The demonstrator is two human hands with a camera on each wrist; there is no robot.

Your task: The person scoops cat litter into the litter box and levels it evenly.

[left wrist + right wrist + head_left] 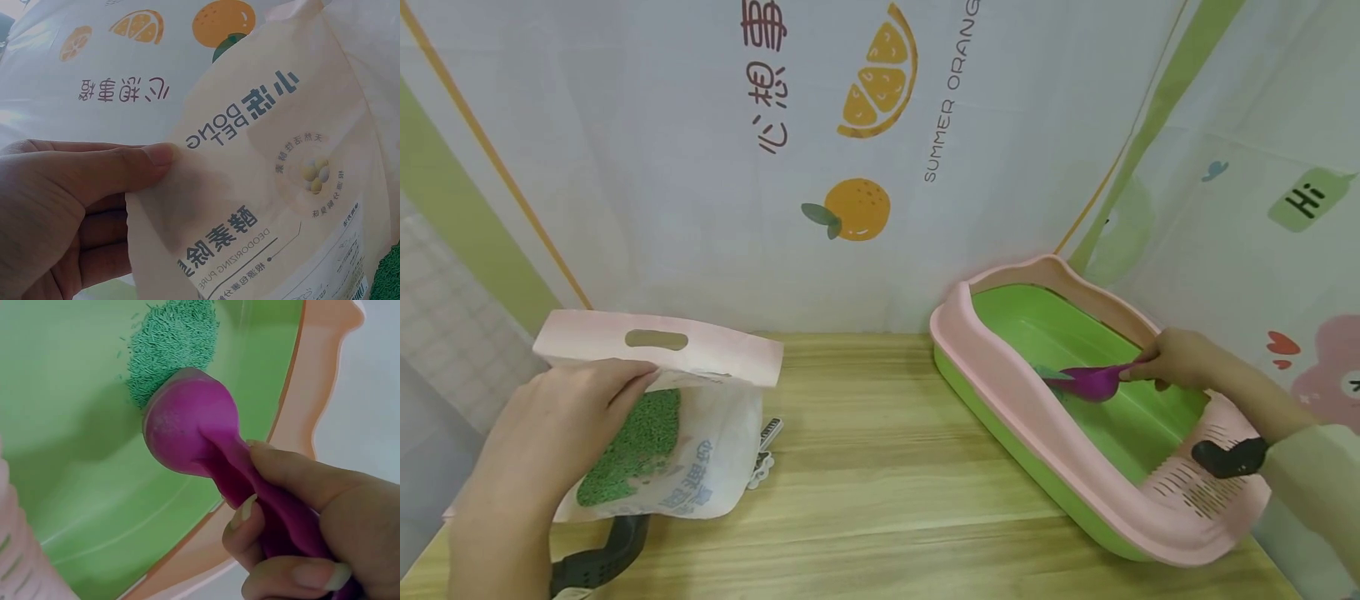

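My left hand [538,442] pinches the edge of a pale pet-litter bag [269,169] between thumb and fingers, at the left of the head view. The bag's mouth gapes, and green litter pellets [643,446] show inside. At the right, my right hand [1176,358] grips the handle of a purple scoop [194,422], its fingers curled round it. The scoop is inside a litter box [1022,379] with a pink rim and green basin. Beside the scoop's bowl, a small heap of green pellets [175,344] lies on the basin floor. The inside of the bowl is mostly hidden.
Both the bag and the box stand on a wood-grain table [880,467]. A printed curtain [700,208] hangs behind. The box has a slotted pink ledge [1206,475] at its near end. A small black-and-white item [763,458] peeks out beside the bag.
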